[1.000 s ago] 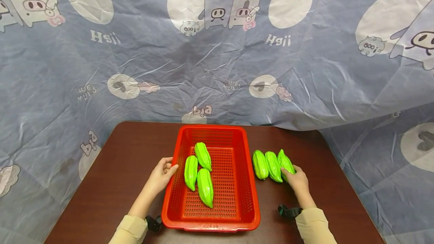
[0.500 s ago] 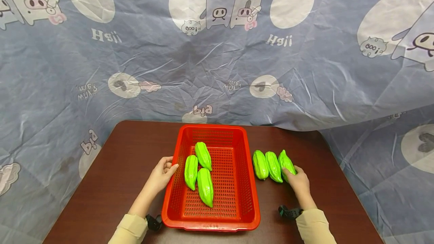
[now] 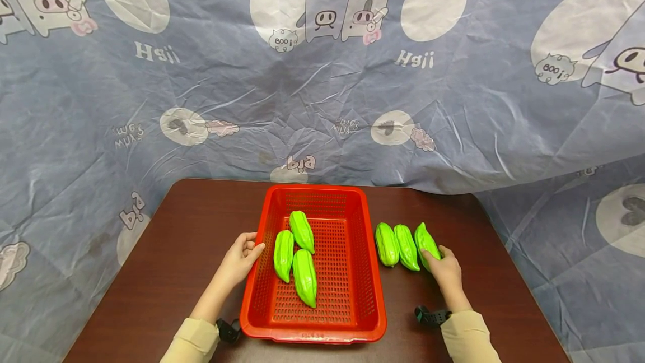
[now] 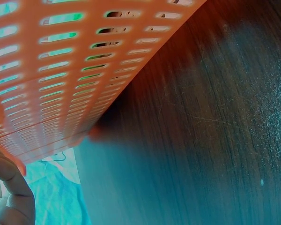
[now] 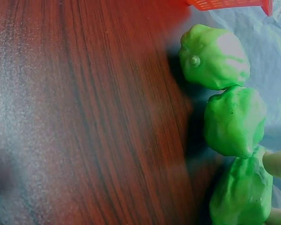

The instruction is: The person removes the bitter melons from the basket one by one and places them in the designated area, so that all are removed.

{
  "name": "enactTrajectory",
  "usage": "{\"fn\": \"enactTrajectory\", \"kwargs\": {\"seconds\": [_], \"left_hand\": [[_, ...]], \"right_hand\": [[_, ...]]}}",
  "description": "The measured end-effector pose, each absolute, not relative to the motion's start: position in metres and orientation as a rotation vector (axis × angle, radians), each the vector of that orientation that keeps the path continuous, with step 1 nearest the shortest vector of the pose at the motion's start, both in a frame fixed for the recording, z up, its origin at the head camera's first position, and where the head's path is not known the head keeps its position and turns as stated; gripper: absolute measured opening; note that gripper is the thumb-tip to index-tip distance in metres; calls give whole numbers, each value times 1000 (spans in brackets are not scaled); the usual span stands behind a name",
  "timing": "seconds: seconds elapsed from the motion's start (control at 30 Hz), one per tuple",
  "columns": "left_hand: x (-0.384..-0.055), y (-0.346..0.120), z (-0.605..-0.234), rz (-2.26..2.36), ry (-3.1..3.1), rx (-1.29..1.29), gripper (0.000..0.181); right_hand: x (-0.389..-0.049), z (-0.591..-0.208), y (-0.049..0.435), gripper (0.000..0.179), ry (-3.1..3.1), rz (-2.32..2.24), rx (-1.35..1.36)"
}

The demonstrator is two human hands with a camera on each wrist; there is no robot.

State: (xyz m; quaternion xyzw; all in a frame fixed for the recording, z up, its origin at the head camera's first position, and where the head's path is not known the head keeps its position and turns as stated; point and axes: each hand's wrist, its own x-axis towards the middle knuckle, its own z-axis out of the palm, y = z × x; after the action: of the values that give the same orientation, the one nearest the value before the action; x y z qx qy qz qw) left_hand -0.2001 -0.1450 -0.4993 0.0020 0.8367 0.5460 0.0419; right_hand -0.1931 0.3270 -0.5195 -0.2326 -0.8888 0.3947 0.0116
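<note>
A red perforated plastic basket (image 3: 375, 287) stands mid-table in the head view. My left hand (image 3: 239, 257) grips its left rim, thumb over the edge. Three bright green bitter melons lie inside: an upper one (image 3: 302, 232), a left one (image 3: 284, 256) and a lower one (image 3: 304, 280). To the right of the basket, three more form a row. My right hand (image 3: 445, 272) holds the rightmost bitter melon (image 3: 424, 237) between thumb and fingers, covering its lower end. Beside it lie the middle bitter melon (image 5: 235, 121) and the one nearest the basket (image 5: 214, 57).
The dark brown wooden table (image 3: 191, 228) reaches back to a grey-blue printed cloth (image 3: 322, 88) hanging behind and at the sides. Black wrist straps show at both sleeves; the right strap (image 3: 431, 316) sits low over the table.
My right hand and the rightmost bitter melon have shifted slightly right, widening the gap to the middle one. The left hand and the basket stay in place.
</note>
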Motion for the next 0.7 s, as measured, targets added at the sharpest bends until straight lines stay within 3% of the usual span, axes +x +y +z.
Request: {"fn": "enactTrajectory", "kwargs": {"seconds": [0.33,0.7], "left_hand": [[-200,-145,-499,1677,2547,2,45],[-201,-145,-500,1679,2542,-2,46]], "right_hand": [[-193,-510,327,64,-2736,1213,-699],[-198,-467,304,56,-2724,1137,-536]]}}
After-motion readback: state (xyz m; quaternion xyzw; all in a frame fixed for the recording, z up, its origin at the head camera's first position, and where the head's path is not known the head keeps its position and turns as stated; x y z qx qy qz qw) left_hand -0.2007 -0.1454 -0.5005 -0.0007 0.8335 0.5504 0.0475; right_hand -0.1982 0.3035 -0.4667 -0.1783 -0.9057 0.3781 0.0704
